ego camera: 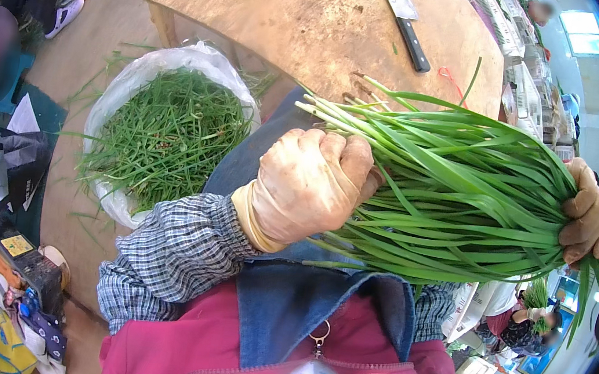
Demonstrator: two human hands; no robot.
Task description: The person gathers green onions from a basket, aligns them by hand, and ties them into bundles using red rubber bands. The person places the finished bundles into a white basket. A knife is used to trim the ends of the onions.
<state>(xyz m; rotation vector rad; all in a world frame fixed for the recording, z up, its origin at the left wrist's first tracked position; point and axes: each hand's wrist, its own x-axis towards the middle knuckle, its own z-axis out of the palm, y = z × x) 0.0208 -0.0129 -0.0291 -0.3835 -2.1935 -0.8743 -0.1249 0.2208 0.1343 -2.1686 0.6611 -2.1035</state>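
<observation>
A thick bunch of garlic chives (471, 190) lies sideways before my chest, pale stem ends to the left and green leaves to the right. Around the leaf end, my gloved right hand (587, 217) grips the bunch, and a few leaf tips hang past it. My left hand (311, 183), in a pale rubber glove, is curled tightly against the bunch just below the stem ends. Its fingertips are partly hidden among the leaves. Beyond the stems stands a wooden table (296, 20), with a black-handled kitchen knife (412, 45) lying on it.
Left of my arm, a container lined with white plastic (104, 104) holds loose green trimmings (172, 134). A red tie (452, 82) lies on the table. Printed cartons (526, 96) line the right side. Bags and cloths (13, 315) sit at lower left. Other people (527, 326) are nearby.
</observation>
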